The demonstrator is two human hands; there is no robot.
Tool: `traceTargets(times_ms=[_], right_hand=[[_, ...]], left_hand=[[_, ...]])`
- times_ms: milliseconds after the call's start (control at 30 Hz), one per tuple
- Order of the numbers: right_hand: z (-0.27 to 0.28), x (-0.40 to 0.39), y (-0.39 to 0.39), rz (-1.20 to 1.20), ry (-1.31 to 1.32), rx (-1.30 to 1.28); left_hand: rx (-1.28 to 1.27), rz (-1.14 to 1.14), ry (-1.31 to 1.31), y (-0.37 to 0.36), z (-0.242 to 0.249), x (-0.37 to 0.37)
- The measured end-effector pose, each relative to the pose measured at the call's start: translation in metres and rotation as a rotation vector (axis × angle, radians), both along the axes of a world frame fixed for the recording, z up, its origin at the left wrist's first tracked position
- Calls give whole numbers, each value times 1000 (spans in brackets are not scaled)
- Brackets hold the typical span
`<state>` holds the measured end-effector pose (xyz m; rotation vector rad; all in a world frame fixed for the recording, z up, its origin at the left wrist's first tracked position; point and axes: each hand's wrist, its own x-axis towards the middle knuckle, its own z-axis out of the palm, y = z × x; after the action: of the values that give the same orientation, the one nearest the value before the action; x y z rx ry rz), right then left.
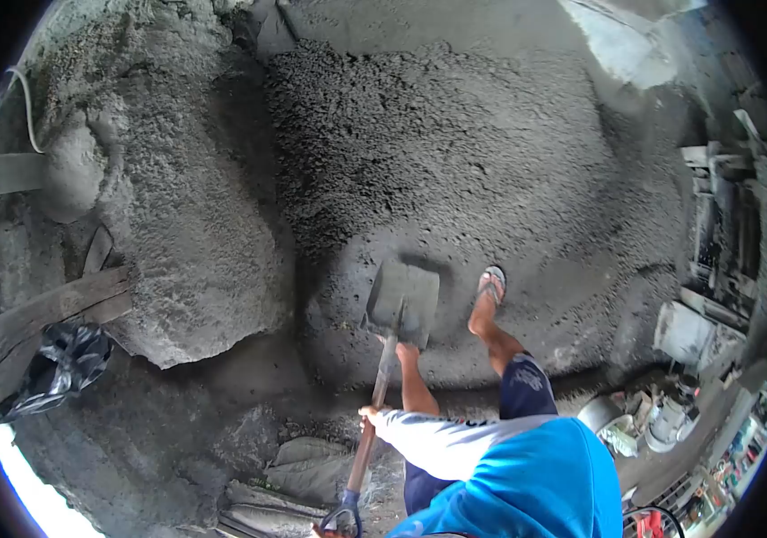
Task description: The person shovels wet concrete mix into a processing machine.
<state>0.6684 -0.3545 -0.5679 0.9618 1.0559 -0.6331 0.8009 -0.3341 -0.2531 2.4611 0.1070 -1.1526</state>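
Note:
A long-handled shovel (403,300) slants across the lower middle, its square grey blade near the edge of a wide patch of rough, wet-looking grey material (455,134). My right hand (368,417) is wrapped round the wooden shaft at mid-length. At the bottom edge my left hand (322,532), partly cut off, grips the dark D-shaped handle end. The blade looks thinly coated in grey, and whether it touches the floor I cannot tell. One bare leg is partly hidden behind it; the other foot, in a sandal (493,282), stands to its right.
A high grey mound (186,206) rises on the left, with wooden planks (52,314) and a black plastic bag (61,368) beside it. Folded sacks (312,466) lie at the lower left of the shaft. Buckets and containers (666,421) stand at the lower right, below stacked frames (711,220).

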Motion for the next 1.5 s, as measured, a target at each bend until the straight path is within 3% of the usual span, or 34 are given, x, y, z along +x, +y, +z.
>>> traceTargets(times_ms=[100, 133, 167, 200, 233, 300, 533, 667, 700, 733, 833, 900, 967, 1033, 1100, 1133, 1200, 1233, 1300, 1333, 1367, 1433, 1500], right_hand=[[-38, -76, -27, 10, 54, -130], [-73, -120, -40, -193, 59, -189], [-114, -167, -58, -606, -33, -233], [-148, -217, -70, -767, -74, -237], [-191, -279, -72, -233, 134, -79], [-189, -309, -74, -300, 397, -161], [-76, -303, -52, -348, 450, -73], [-11, -327, -10, -487, 547, -85], [8, -341, 4, -552, 585, -93], [38, -363, 17, -617, 601, -127], [130, -430, 62, -667, 971, -106], [239, -487, 88, -831, 959, -117], [284, -541, 131, -849, 1285, -199], [353, -588, 165, -928, 1390, -260], [412, -623, 187, -912, 1402, -166], [409, -643, 204, -897, 1426, -323], [440, -621, 181, -813, 1420, -297], [437, -603, 163, -765, 1410, -328], [376, -571, 126, -876, 1262, -398], [336, -545, 102, -934, 1186, -411], [293, -509, 78, -982, 1098, -411], [200, -420, 42, -936, 824, -309], [119, -318, 21, -705, 651, -81]], left_hand=[[-169, -166, 3, -40, -70, -52], [-247, -236, 18, -55, -101, -83], [-302, -270, 25, -69, -130, -113], [-300, -264, 15, -81, -155, -142], [-192, -204, -33, -92, -182, -175], [-344, -273, -57, -93, -190, -210], [-366, -343, -30, -55, -162, -154], [-291, -269, 156, -61, -130, -158], [-354, -375, 220, -57, -127, -162], [-301, -377, 312, -59, -125, -174], [-201, -473, 582, -65, -133, -217], [-147, -492, 788, -63, -131, -277], [-80, -502, 1003, -54, -84, -347], [-160, -598, 1055, -42, -25, -408], [-582, -1036, 1361, -31, 38, -432], [-782, -1382, 1190, -34, 76, -430], [-838, -1429, 1154, -43, 83, -405], [-889, -1441, 1118, -53, 80, -397], [-772, -1240, 1079, -76, 75, -361], [-672, -1196, 942, -87, 39, -330], [-638, -1172, 738, -94, 35, -309], [-245, -599, 617, -106, -18, -239], [-112, -404, 551, -94, -38, -132]])
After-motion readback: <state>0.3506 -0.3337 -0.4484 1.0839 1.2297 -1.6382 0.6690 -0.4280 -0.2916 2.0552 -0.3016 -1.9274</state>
